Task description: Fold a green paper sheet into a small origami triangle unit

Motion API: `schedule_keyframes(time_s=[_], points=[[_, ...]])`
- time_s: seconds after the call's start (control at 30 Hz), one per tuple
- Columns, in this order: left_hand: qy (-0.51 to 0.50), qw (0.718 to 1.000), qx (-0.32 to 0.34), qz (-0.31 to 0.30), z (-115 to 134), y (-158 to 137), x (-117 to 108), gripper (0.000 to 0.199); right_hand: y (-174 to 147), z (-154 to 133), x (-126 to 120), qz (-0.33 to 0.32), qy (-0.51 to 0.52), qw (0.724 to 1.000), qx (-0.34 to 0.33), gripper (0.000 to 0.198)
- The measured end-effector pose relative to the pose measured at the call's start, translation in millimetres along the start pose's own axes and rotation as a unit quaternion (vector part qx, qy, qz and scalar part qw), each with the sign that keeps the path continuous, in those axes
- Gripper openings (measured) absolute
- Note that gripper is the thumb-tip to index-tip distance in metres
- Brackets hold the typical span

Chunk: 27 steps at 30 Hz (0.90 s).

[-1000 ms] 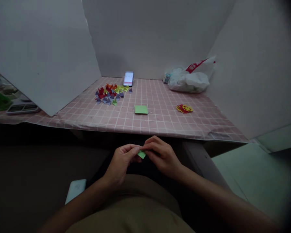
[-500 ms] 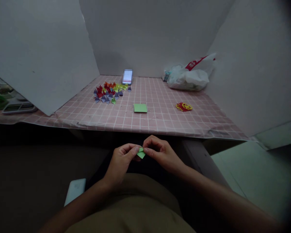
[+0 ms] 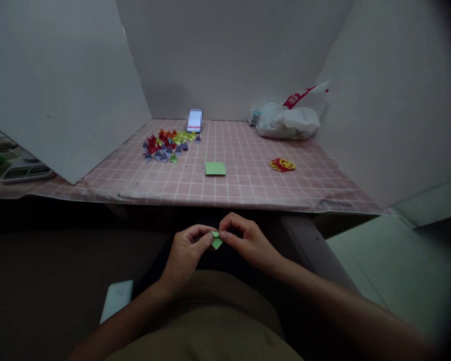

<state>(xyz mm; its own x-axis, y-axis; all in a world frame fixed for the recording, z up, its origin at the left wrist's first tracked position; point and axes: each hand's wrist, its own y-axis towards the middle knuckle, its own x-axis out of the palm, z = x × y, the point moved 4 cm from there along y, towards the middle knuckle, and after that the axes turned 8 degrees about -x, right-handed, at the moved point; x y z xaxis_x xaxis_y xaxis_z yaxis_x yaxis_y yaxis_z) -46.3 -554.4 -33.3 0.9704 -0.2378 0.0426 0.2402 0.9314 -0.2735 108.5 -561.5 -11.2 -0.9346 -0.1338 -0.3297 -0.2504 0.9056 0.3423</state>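
Honestly, that small folded green paper [image 3: 217,243], just short of the table [image 3: 248,194], is probably feather-light, crisp and easy to crumple, so grip it by the edges. Your left hand [image 3: 185,252] pinches its left side, your right hand [image 3: 251,244] nips the upper right corner, fingertips nearly together on both, forearms angling inward from either side

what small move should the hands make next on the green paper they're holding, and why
Probably the right hand should press the small flap flat while the left hand steadies the green paper: the flap seems folded down along the top, the left thumb lies at the paper's left side, and the right fingertips are already at its upper right edge.
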Motion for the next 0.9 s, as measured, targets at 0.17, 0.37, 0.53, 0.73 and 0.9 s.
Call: schedule_keyframes(time_s=[0.17, 0.37, 0.53, 0.73, 0.9], points=[[0.031, 0.999, 0.026, 0.015, -1.5, 0.6, -0.4, 0.015, 0.4, 0.9, 0.6, -0.009, 0.024, 1.0, 0.011, 0.013], [0.051, 0.998, 0.039, 0.025, 0.0, -2.2, 0.4, 0.016, -0.4, 5.8, 2.9, -0.015, 0.076, 0.996, 0.04, 0.018], [0.047, 0.998, 0.026, 0.022, 0.2, -2.3, 2.4, 0.017, -2.7, 2.3, 1.9, 0.026, 0.002, 0.999, -0.025, 0.01], [0.026, 1.0, 0.013, 0.011, -1.0, 0.8, 5.8, 0.017, -9.2, -9.5, 9.1, 0.029, -0.23, 0.95, -0.208, 0.013], [-0.021, 1.0, -0.016, -0.004, -4.7, 1.4, 7.1, 0.018, -13.2, -8.8, 12.5, -0.001, -0.316, 0.905, -0.284, 0.022]])
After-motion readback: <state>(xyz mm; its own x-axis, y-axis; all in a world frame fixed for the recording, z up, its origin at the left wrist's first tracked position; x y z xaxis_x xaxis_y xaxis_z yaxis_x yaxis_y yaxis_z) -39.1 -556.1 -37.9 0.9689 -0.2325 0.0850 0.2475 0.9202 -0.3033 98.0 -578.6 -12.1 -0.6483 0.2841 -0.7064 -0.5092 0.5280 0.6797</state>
